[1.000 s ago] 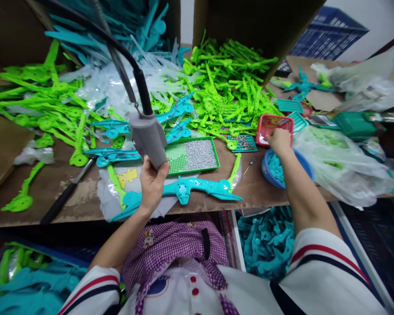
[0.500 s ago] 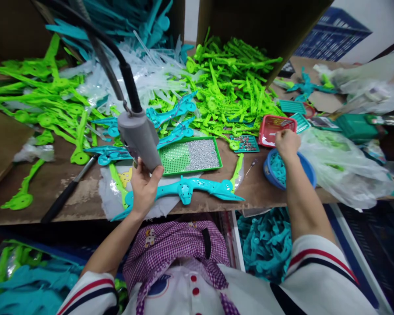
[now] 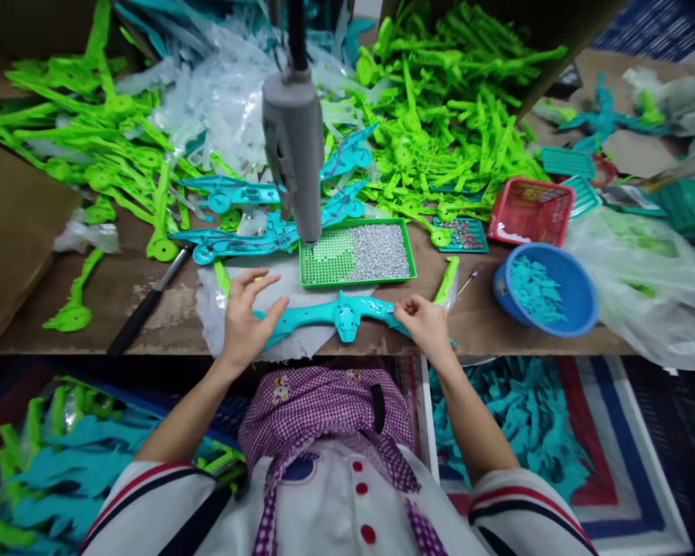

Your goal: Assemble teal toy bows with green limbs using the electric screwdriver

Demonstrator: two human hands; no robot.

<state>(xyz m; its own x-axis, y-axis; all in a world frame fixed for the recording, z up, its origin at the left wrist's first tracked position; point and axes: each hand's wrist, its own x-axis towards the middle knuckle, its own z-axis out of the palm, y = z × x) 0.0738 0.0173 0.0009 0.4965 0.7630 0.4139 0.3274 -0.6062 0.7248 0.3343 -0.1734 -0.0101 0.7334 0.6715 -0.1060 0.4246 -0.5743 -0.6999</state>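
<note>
My left hand [image 3: 249, 316] is open with fingers spread, over the left end of a teal plastic part [image 3: 306, 315] that looks like an animal figure with a head in its middle. Over the right arm of this part, my right hand [image 3: 424, 323] is closed in a pinch. Whatever its fingertips hold is too small to make out. A grey electric screwdriver [image 3: 294, 147] hangs upright above the bench, apart from both hands. Behind the teal part lies a green tray [image 3: 324, 266] with small silvery screws heaped in its right half.
A red basket [image 3: 533, 208] and a blue bowl [image 3: 579, 286] of small teal pieces stand at the right. Lime-green parts [image 3: 440, 147] are piled at the back. A black-handled tool [image 3: 136, 320] lies left, and a thin screwdriver [image 3: 470, 279] lies right.
My left hand has let go of the electric screwdriver, which now hangs free. My right hand has moved from the red basket leftward to the teal part. The view has shifted.
</note>
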